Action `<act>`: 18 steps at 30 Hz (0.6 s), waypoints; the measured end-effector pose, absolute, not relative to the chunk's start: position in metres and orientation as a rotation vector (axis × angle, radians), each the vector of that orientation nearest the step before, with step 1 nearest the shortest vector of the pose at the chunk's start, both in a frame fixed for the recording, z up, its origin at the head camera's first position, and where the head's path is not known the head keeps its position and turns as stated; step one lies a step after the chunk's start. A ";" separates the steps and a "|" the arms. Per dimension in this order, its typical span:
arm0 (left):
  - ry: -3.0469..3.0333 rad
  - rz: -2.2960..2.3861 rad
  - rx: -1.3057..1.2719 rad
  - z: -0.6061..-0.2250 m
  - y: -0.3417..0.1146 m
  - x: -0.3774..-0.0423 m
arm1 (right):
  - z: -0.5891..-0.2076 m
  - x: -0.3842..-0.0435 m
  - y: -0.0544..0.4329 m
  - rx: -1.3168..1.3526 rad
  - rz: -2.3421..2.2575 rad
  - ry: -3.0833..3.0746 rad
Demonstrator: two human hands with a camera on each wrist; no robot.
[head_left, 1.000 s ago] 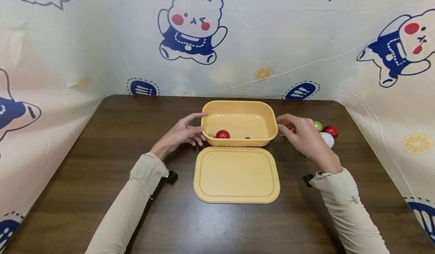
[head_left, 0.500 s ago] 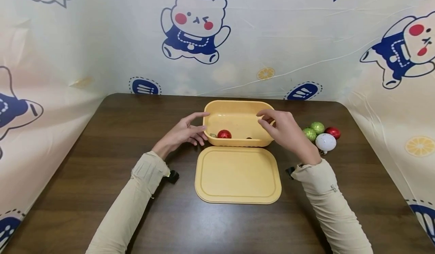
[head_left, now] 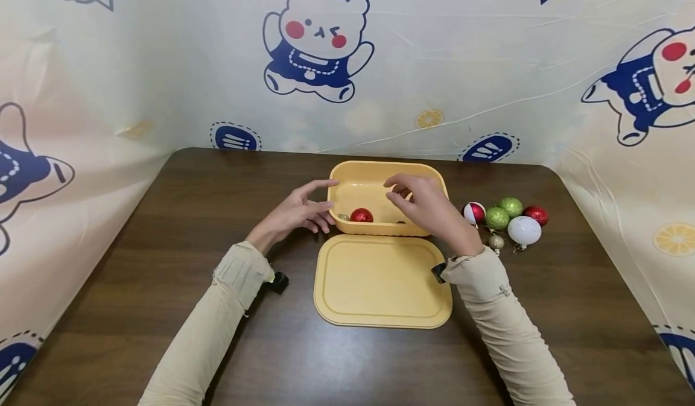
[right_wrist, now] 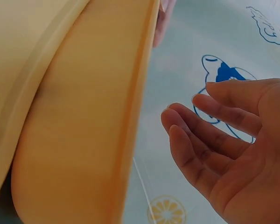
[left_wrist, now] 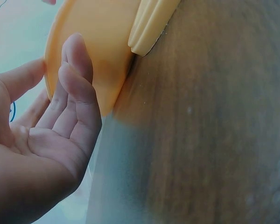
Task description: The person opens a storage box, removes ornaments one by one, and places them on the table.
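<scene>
A yellow plastic box (head_left: 380,228) stands on the table, its matching lid (head_left: 382,282) lying flat before it. My left hand (head_left: 295,213) rests at the box's left end, fingers extended to the rim; the left wrist view shows its other fingers (left_wrist: 79,84) loosely bent beside the wall. Over the right half of the box is my right hand (head_left: 429,207). Its fingers are half bent with nothing between them in the right wrist view. Inside the box lie a shiny red bauble (head_left: 361,215), a small gold bauble (head_left: 343,216) and a small dark piece (head_left: 400,222).
Right of the box sits a group of baubles: a red-and-white one (head_left: 474,213), two glittery green ones (head_left: 496,218), a red one (head_left: 536,215), a white one (head_left: 524,230) and a small gold one (head_left: 496,242). A printed cloth (head_left: 320,122) hangs behind the brown table (head_left: 260,345).
My right hand has moved left from the bauble group to over the box, uncovering the red-and-white and small gold baubles. My left hand stays at the box's left end.
</scene>
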State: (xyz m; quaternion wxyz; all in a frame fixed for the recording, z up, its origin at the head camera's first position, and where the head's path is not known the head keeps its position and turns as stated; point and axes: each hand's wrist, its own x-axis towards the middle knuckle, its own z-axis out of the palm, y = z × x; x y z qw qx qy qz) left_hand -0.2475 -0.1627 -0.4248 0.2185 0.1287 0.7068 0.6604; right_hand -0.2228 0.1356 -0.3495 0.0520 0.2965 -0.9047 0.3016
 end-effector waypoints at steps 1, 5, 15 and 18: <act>1.956 1.828 0.356 -0.425 -0.162 -0.248 | -0.351 -0.223 0.134 0.906 0.913 -2.754; 1.959 1.824 0.359 -0.425 -0.161 -0.248 | -0.359 -0.225 0.127 0.925 0.912 -2.766; 1.964 1.814 0.350 -0.424 -0.162 -0.248 | -0.386 -0.235 0.112 0.917 1.279 -2.839; 1.958 1.817 0.356 -0.425 -0.162 -0.249 | -0.392 -0.238 0.113 0.897 1.378 -2.914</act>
